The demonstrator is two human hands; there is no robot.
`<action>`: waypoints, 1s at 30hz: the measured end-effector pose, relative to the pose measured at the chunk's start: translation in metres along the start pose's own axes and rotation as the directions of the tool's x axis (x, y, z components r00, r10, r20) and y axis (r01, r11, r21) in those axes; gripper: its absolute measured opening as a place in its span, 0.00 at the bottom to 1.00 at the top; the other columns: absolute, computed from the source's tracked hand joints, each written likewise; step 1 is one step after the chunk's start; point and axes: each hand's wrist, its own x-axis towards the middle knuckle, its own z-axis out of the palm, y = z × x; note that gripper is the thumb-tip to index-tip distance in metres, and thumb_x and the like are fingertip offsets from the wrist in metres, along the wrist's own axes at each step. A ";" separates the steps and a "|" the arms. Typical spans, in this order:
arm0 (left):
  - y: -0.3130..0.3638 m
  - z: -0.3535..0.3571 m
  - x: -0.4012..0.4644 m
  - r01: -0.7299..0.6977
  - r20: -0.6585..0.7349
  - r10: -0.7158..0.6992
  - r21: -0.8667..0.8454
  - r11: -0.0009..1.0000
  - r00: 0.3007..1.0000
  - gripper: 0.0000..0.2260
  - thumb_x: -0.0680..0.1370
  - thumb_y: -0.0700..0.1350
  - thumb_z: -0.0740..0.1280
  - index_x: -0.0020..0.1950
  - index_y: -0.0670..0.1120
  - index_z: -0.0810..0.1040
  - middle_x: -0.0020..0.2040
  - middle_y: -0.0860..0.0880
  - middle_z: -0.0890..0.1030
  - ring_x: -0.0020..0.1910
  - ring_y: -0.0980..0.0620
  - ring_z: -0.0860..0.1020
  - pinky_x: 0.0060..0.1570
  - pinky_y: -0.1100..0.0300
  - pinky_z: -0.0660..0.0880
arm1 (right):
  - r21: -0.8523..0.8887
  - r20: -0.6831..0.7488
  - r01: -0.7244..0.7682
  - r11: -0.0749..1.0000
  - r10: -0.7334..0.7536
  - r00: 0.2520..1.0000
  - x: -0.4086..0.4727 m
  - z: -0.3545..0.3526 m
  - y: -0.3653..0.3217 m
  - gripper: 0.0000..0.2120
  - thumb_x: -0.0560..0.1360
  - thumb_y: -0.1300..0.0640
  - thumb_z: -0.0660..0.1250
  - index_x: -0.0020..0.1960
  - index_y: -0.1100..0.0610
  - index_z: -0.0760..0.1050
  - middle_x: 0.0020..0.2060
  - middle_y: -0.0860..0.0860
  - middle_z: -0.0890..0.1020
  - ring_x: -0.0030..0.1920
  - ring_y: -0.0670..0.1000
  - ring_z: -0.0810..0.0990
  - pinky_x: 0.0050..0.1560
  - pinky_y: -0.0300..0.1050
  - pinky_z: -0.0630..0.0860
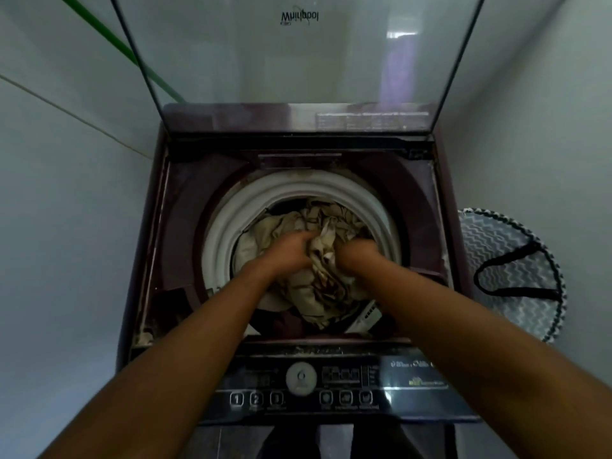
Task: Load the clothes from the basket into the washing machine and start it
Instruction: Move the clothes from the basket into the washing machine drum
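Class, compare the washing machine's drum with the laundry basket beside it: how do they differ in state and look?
The drum holds a heap of beige clothes; the basket shows only its zigzag lining and a black strap. The drum's rim is plain white; the basket's edge is black-and-white trimmed. Both hands, left and right, are in the drum, none in the basket. Both have round openings.

One washing machine (299, 233), one glass lid (298, 61) raised upright. One white drum rim (218, 226). One heap of beige clothes (318, 260) in drum; separate garments not countable. Two hands: left hand (291, 251), right hand (356, 256), both in heap. One round dial (300, 379) on control panel (331, 385); six square buttons along front row. One zigzag-patterned basket (510, 276) with one black strap. One green hose (109, 38).
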 end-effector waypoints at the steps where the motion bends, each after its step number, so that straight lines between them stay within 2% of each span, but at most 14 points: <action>1: 0.008 -0.006 -0.002 0.023 -0.064 -0.022 0.024 0.999 0.998 0.20 0.76 0.43 0.69 0.69 0.46 0.75 0.64 0.42 0.78 0.63 0.43 0.76 0.62 0.52 0.73 | 0.034 -0.057 0.016 0.999 -0.014 0.998 -0.012 -0.007 0.002 0.26 0.81 0.48 0.55 0.76 0.57 0.62 0.73 0.59 0.66 0.72 0.61 0.67 0.68 0.57 0.68; 2: 0.015 -0.011 -0.003 0.059 -0.128 -0.051 0.058 0.997 0.990 0.16 0.77 0.42 0.67 0.65 0.46 0.78 0.61 0.43 0.79 0.61 0.43 0.77 0.60 0.52 0.74 | 0.045 -0.147 0.045 0.998 -0.038 0.988 -0.023 -0.015 0.004 0.21 0.81 0.52 0.57 0.72 0.57 0.69 0.69 0.58 0.71 0.68 0.60 0.72 0.62 0.55 0.72; 4: 0.026 -0.014 -0.006 0.102 -0.220 -0.081 0.085 0.991 0.972 0.15 0.76 0.43 0.65 0.62 0.46 0.79 0.59 0.44 0.80 0.59 0.44 0.77 0.59 0.51 0.75 | 0.080 -0.365 0.114 0.990 -0.077 0.928 -0.044 -0.024 0.014 0.14 0.80 0.56 0.59 0.63 0.58 0.75 0.61 0.58 0.78 0.59 0.59 0.78 0.51 0.51 0.74; 7: 0.049 -0.009 -0.010 0.067 -0.276 -0.046 0.069 0.995 0.960 0.17 0.77 0.45 0.65 0.67 0.48 0.76 0.62 0.46 0.77 0.61 0.48 0.75 0.61 0.53 0.73 | 0.204 -0.589 0.199 0.959 -0.042 0.807 -0.066 -0.030 0.032 0.09 0.79 0.59 0.58 0.55 0.60 0.74 0.54 0.59 0.79 0.53 0.62 0.79 0.44 0.50 0.72; 10: 0.084 0.004 -0.009 -0.061 -0.366 0.064 0.018 0.998 0.928 0.15 0.78 0.43 0.64 0.65 0.48 0.77 0.56 0.49 0.77 0.54 0.51 0.77 0.54 0.56 0.75 | 0.334 -0.753 0.290 0.897 0.069 0.654 -0.085 -0.031 0.055 0.04 0.75 0.60 0.62 0.47 0.60 0.74 0.46 0.60 0.79 0.47 0.64 0.79 0.39 0.52 0.74; 14: 0.140 0.026 -0.005 -0.239 -0.448 0.222 0.019 0.971 0.866 0.12 0.77 0.41 0.66 0.60 0.48 0.79 0.52 0.50 0.77 0.48 0.55 0.76 0.50 0.64 0.71 | 0.427 -0.887 0.446 0.787 0.268 0.376 -0.106 -0.020 0.092 0.09 0.73 0.60 0.64 0.51 0.60 0.78 0.47 0.58 0.80 0.48 0.61 0.80 0.42 0.53 0.77; 16: 0.170 0.039 0.002 -0.321 -0.442 0.314 0.061 0.945 0.840 0.08 0.77 0.41 0.66 0.55 0.48 0.81 0.47 0.51 0.77 0.44 0.56 0.74 0.46 0.65 0.70 | 0.488 -0.871 0.449 0.749 0.379 0.314 -0.116 -0.010 0.119 0.13 0.72 0.59 0.64 0.55 0.58 0.76 0.51 0.57 0.78 0.50 0.59 0.78 0.43 0.53 0.76; 18: 0.194 0.051 0.012 -0.393 -0.421 0.409 0.130 0.910 0.810 0.08 0.77 0.40 0.66 0.53 0.47 0.82 0.45 0.53 0.75 0.45 0.54 0.74 0.46 0.63 0.70 | 0.588 -0.808 0.401 0.703 0.488 0.330 -0.119 0.004 0.148 0.14 0.71 0.56 0.65 0.56 0.56 0.75 0.52 0.55 0.77 0.50 0.59 0.78 0.43 0.53 0.77; 22: 0.231 0.078 0.039 -0.459 -0.339 0.522 0.252 0.852 0.783 0.11 0.76 0.38 0.65 0.53 0.48 0.83 0.45 0.53 0.77 0.46 0.51 0.74 0.49 0.61 0.68 | 0.823 -0.563 0.282 0.493 0.651 0.509 -0.103 0.050 0.211 0.13 0.71 0.54 0.65 0.54 0.56 0.75 0.52 0.55 0.79 0.51 0.58 0.78 0.49 0.52 0.76; 25: 0.256 0.103 0.059 -0.473 -0.226 0.547 0.309 0.825 0.806 0.11 0.75 0.39 0.65 0.52 0.49 0.84 0.45 0.51 0.79 0.45 0.49 0.75 0.49 0.58 0.69 | 0.907 -0.404 0.171 0.384 0.682 0.609 -0.091 0.089 0.252 0.12 0.72 0.53 0.66 0.53 0.59 0.75 0.52 0.57 0.79 0.52 0.59 0.78 0.50 0.53 0.76; 28: 0.274 0.126 0.082 -0.503 -0.061 0.551 0.334 0.797 0.833 0.12 0.72 0.39 0.66 0.53 0.49 0.84 0.47 0.48 0.82 0.48 0.47 0.78 0.53 0.52 0.71 | 0.944 -0.286 0.086 0.320 0.654 0.700 -0.076 0.125 0.282 0.10 0.71 0.54 0.68 0.47 0.60 0.76 0.47 0.58 0.80 0.47 0.59 0.78 0.47 0.53 0.77; 30: 0.286 0.142 0.099 -0.464 0.072 0.471 0.357 0.811 0.879 0.13 0.73 0.39 0.67 0.55 0.48 0.84 0.50 0.46 0.82 0.52 0.46 0.78 0.57 0.51 0.72 | 0.954 -0.222 0.035 0.298 0.625 0.749 -0.061 0.145 0.301 0.08 0.71 0.54 0.68 0.41 0.59 0.75 0.41 0.58 0.80 0.43 0.59 0.79 0.44 0.52 0.78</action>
